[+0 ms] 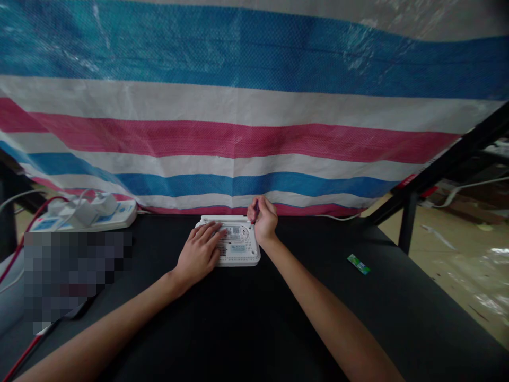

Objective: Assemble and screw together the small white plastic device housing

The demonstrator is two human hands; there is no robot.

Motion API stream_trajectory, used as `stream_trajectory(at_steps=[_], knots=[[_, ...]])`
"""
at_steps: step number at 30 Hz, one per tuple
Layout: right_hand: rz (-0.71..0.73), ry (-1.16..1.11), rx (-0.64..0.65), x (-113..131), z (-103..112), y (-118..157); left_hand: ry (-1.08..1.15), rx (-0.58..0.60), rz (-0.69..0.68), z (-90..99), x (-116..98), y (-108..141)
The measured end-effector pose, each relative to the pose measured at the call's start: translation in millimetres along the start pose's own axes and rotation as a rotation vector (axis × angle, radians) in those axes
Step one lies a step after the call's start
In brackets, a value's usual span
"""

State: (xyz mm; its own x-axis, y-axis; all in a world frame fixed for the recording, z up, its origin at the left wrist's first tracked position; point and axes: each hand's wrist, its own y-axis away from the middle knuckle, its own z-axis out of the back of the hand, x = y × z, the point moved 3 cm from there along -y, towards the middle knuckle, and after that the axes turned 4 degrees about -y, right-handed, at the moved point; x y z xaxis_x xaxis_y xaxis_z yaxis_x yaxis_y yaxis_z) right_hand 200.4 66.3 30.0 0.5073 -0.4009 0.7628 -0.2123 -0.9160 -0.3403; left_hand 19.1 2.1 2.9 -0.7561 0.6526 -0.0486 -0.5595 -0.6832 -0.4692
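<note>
A white router-like device (238,254) lies on the black table with its vented, labelled underside up. My left hand (201,249) rests flat on the device's left part, fingers stretched over it and partly covering the label. At its top right corner, my right hand (264,218) is closed around a dark red screwdriver (255,208). The screwdriver points down toward the corner of the device; most of its handle is hidden in my fingers, and I cannot tell whether its tip sits on a screw.
A small green packet or card (358,264) lies to the right. At the back left stands a white power strip (123,214) with plugs and red and white cables. A blurred-out dark object (71,276) lies at left. A striped tarp (234,138) hangs behind the table.
</note>
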Motion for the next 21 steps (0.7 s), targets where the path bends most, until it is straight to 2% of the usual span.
stream_trajectory(at_steps=[8, 21], knots=[[-0.045, 0.000, -0.011, 2.0, -1.0, 0.1, -0.014, -0.016, -0.002, -1.2, 1.0, 0.6], [0.051, 0.122, 0.001, 6.4, -7.1, 18.4, 0.023, 0.000, 0.016, 0.3, -0.4, -0.3]])
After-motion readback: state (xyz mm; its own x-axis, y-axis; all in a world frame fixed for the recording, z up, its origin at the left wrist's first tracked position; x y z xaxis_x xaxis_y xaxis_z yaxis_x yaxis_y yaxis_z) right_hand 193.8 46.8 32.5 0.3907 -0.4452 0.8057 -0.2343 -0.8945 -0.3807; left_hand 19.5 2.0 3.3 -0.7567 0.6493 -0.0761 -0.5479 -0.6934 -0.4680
